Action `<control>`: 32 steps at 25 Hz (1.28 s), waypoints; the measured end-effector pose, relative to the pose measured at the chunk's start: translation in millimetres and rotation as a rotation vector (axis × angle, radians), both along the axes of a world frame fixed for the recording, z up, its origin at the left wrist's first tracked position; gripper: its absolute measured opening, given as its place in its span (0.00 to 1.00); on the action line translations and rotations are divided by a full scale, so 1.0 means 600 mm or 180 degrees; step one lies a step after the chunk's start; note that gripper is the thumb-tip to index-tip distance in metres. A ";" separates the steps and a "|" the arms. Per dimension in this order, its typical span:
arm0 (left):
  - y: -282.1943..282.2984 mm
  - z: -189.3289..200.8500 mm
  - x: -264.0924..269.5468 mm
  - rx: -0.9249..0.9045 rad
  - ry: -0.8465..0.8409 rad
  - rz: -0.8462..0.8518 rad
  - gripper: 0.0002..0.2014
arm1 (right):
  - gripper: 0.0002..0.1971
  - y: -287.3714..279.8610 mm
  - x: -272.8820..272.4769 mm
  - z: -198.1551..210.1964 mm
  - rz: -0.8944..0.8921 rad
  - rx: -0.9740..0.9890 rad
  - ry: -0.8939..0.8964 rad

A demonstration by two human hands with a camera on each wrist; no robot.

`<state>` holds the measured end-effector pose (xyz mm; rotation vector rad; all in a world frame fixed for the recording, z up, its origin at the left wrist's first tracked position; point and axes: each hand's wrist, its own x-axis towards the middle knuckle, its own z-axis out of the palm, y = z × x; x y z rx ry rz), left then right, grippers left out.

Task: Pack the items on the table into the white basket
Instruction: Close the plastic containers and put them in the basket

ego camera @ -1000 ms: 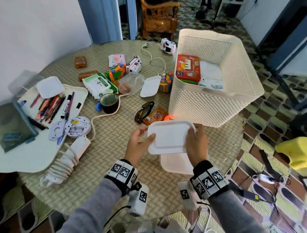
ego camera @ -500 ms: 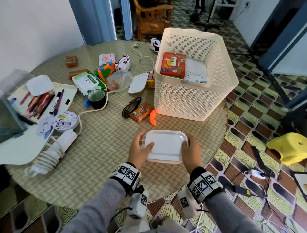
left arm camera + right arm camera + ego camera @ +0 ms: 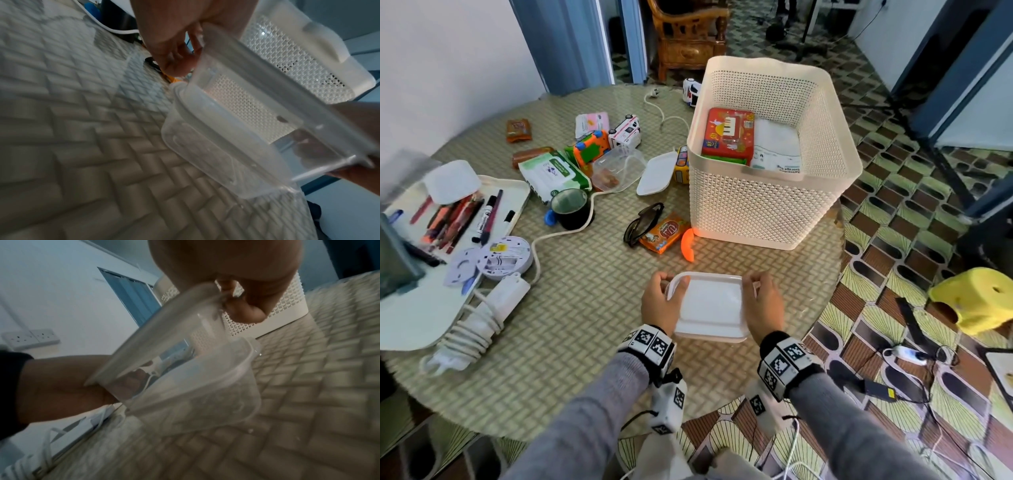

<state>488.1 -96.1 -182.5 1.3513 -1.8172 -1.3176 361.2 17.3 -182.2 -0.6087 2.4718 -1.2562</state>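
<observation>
A white lid (image 3: 709, 301) lies in both my hands over a clear plastic container (image 3: 710, 335) that stands on the table's near edge. My left hand (image 3: 659, 305) grips the lid's left end and my right hand (image 3: 763, 308) grips its right end, thumbs on top. In the left wrist view the lid (image 3: 267, 91) is tilted above the container (image 3: 216, 154), its far side raised. The right wrist view shows the same gap between lid (image 3: 156, 337) and container (image 3: 205, 394). The white basket (image 3: 756, 205) stands just beyond, holding a red toy box (image 3: 729, 137) and a white package (image 3: 777, 150).
Sunglasses (image 3: 642, 224), an orange snack packet (image 3: 666, 236) and an orange piece (image 3: 688, 245) lie between my hands and the basket. Farther left are a black mug (image 3: 570, 209), a wipes pack (image 3: 553, 174), another clear container (image 3: 619, 168), toy cars, a pen tray (image 3: 517, 192) and a power strip (image 3: 493, 305).
Both hands have brought the lid down and toward me, from a raised spot beside the container to right over it.
</observation>
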 end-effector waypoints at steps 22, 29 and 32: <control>0.009 0.033 0.002 0.0214 0.0775 0.0020 0.17 | 0.07 0.021 -0.026 0.018 0.0196 -0.0257 0.0272; 0.103 0.076 -0.032 0.1238 0.1212 -0.0703 0.27 | 0.05 0.076 -0.018 0.049 -0.0560 -0.0944 -0.0592; 0.113 0.065 -0.036 0.1077 0.1170 -0.0710 0.28 | 0.07 0.110 -0.005 0.049 -0.0227 -0.1173 -0.1242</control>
